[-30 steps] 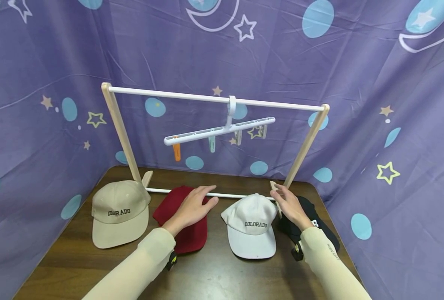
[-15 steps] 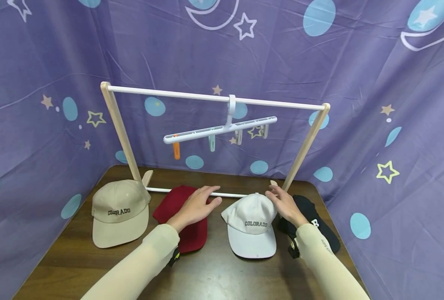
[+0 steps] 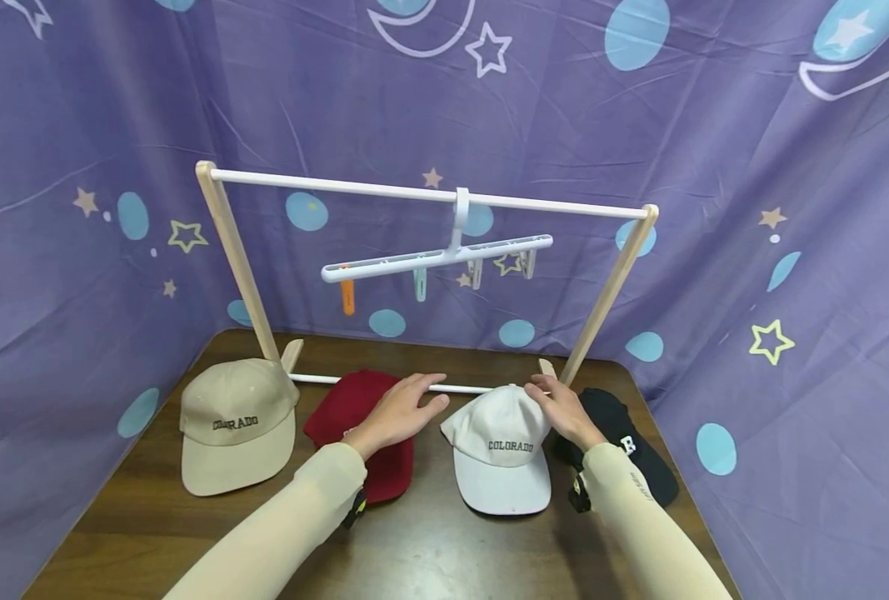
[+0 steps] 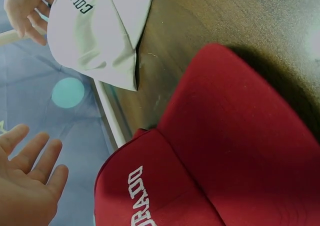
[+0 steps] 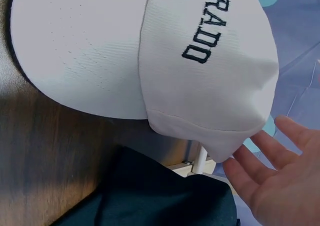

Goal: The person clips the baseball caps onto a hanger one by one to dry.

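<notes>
A white cap point(image 3: 500, 467) lettered COLORADO lies brim forward on the table. My right hand point(image 3: 566, 412) is at its right rear side, fingers extended; in the right wrist view those fingertips point(image 5: 240, 168) overlap the cap's lower edge, but contact is uncertain. My left hand point(image 3: 402, 410) hovers over the back of a red cap point(image 3: 392, 471), hiding part of it. The left wrist view shows that hand's fingers point(image 4: 42, 161) spread and holding nothing, apart from the red cap. A black cap point(image 3: 642, 462) lies right of the white one, partly behind my right forearm.
A beige cap point(image 3: 237, 425) lies at the left of the wooden table point(image 3: 429, 550). Behind the caps stands a rack with a white top rail point(image 3: 339, 185). From it hangs a white hanger point(image 3: 437, 260) with several clips, including an orange clip point(image 3: 348, 297). A purple curtain point(image 3: 384, 100) surrounds the table.
My right hand has moved left from beside the black cap toward the white cap. My left hand has shifted slightly right above the red cap. The caps stay put.
</notes>
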Demonstrator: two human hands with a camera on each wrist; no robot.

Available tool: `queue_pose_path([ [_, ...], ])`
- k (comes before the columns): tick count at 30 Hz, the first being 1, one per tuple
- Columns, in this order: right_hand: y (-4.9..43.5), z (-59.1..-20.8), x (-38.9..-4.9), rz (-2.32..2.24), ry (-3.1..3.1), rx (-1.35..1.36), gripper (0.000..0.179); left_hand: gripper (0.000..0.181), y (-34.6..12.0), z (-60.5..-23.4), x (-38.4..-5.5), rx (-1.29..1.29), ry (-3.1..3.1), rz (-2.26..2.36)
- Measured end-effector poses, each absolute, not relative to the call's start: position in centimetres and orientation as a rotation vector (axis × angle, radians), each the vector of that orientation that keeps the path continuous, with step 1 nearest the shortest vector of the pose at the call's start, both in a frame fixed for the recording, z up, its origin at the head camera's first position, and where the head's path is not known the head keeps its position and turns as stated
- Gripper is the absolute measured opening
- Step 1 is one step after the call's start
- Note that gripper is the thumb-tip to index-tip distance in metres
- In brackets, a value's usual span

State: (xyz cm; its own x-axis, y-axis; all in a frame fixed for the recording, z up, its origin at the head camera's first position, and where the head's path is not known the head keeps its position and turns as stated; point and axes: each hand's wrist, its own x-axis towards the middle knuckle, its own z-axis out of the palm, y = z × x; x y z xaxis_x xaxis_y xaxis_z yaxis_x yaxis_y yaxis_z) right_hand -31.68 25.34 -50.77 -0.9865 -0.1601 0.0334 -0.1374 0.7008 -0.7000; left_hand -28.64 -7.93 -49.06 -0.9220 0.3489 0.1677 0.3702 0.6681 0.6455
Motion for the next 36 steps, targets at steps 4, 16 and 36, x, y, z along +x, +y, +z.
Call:
queue_pose_path([
  [4, 25.3, -51.3, -32.0, -1.166, 2.874, -0.247, 0.062, 0.055, -7.8, -49.5, -28.8, -0.616, -2.859, -1.087],
  [16, 25.0, -52.7, -32.7, -1.177, 2.88, -0.173, 0.056, 0.054, -7.6, -49.8, -28.8, -0.613, -2.885, -1.108],
  [36, 24.8, -53.5, -32.8, -1.233, 2.867, -0.101, 0.057, 0.053, -6.1, -51.1, -29.2, -0.649, -2.845, -1.208],
])
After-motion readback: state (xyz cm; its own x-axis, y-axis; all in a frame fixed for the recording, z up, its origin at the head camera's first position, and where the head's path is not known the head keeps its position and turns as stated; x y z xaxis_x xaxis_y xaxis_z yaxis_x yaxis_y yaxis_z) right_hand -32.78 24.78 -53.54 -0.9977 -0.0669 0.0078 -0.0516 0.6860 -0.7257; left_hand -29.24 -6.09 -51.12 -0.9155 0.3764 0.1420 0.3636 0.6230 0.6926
